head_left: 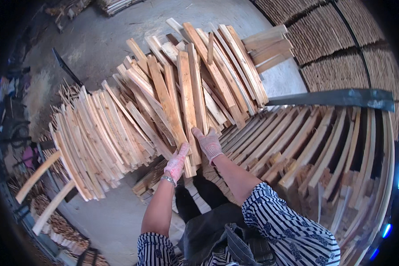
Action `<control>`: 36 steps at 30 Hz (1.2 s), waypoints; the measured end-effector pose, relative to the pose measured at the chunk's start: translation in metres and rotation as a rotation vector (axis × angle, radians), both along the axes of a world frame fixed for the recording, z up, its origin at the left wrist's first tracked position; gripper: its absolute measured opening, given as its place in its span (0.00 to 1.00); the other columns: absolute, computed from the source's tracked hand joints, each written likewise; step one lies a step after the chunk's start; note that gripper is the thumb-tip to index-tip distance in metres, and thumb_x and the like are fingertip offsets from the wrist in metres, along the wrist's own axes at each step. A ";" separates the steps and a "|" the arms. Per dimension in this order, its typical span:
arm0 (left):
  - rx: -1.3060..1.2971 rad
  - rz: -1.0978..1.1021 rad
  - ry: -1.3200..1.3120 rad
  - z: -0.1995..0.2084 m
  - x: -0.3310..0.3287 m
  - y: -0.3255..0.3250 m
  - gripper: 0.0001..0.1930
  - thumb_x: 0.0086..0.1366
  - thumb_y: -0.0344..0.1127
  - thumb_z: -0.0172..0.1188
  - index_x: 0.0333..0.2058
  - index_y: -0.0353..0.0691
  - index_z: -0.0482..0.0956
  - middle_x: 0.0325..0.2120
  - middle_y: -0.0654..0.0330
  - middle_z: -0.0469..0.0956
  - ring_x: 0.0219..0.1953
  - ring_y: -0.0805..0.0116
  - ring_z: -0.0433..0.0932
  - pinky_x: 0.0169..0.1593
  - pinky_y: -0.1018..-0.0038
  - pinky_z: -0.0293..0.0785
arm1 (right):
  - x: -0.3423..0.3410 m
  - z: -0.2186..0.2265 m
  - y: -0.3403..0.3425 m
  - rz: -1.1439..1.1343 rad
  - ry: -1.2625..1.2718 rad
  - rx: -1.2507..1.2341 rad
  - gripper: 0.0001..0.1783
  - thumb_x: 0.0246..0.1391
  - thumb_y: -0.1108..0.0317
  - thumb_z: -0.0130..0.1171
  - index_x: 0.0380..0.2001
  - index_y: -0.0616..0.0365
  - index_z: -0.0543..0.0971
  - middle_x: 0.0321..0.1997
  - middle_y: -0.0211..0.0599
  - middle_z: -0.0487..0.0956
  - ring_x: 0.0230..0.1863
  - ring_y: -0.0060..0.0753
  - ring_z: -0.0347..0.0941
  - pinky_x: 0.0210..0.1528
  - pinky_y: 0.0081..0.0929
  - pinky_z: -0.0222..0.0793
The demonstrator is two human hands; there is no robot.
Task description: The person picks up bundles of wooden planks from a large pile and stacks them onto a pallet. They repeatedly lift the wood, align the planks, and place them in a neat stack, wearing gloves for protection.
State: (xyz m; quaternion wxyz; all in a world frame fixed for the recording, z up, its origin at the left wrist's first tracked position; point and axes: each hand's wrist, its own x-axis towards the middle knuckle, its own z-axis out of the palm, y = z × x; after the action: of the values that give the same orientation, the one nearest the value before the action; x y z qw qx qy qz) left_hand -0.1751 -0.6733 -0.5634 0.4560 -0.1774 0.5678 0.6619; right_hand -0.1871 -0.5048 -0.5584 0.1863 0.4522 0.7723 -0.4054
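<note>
I see left hand [176, 162] and right hand [208, 144], both gloved, gripping the near ends of pale rough-sawn wooden slats [188, 95], steadying the fanned bundle above stacked slats [306, 146].

Before you lay a heap of wooden slats [181, 88], fanned out and leaning toward your left. Your left hand [176, 162] and right hand [208, 144] rested side by side on the near ends of its middle slats. To your right, flat rows of slats [297, 142] lay beside the heap, with a long bar [337, 97] across their far edge. Behind that bar stood stacked bundles [341, 48]. The floor [106, 40] showed beyond the heap on your left.
</note>
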 end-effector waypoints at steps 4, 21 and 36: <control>0.129 0.022 -0.128 0.038 0.048 -0.052 0.38 0.68 0.59 0.60 0.65 0.34 0.66 0.59 0.58 0.73 0.61 0.68 0.69 0.66 0.72 0.62 | 0.063 0.051 -0.034 -0.204 0.222 -0.499 0.47 0.56 0.36 0.60 0.61 0.68 0.67 0.55 0.51 0.78 0.54 0.39 0.75 0.59 0.34 0.68; -0.186 -0.183 -0.027 0.153 0.123 -0.033 0.47 0.66 0.55 0.63 0.72 0.43 0.45 0.58 0.53 0.71 0.61 0.61 0.68 0.63 0.67 0.64 | 0.149 0.097 -0.012 -0.202 0.277 -0.978 0.38 0.60 0.53 0.64 0.65 0.63 0.64 0.58 0.41 0.76 0.54 0.30 0.75 0.56 0.29 0.74; 0.052 0.204 -0.125 0.220 0.081 -0.017 0.30 0.67 0.47 0.63 0.63 0.40 0.67 0.50 0.56 0.77 0.52 0.63 0.78 0.53 0.63 0.78 | 0.174 0.197 -0.022 0.045 0.378 -0.843 0.44 0.59 0.46 0.64 0.67 0.64 0.61 0.62 0.40 0.73 0.60 0.29 0.69 0.64 0.31 0.66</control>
State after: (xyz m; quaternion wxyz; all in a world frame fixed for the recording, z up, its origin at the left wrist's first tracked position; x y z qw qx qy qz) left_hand -0.0944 -0.6899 -0.3432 0.4254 -0.2634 0.4999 0.7069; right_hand -0.0135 -0.5266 -0.3616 0.2186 0.2383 0.5701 -0.7553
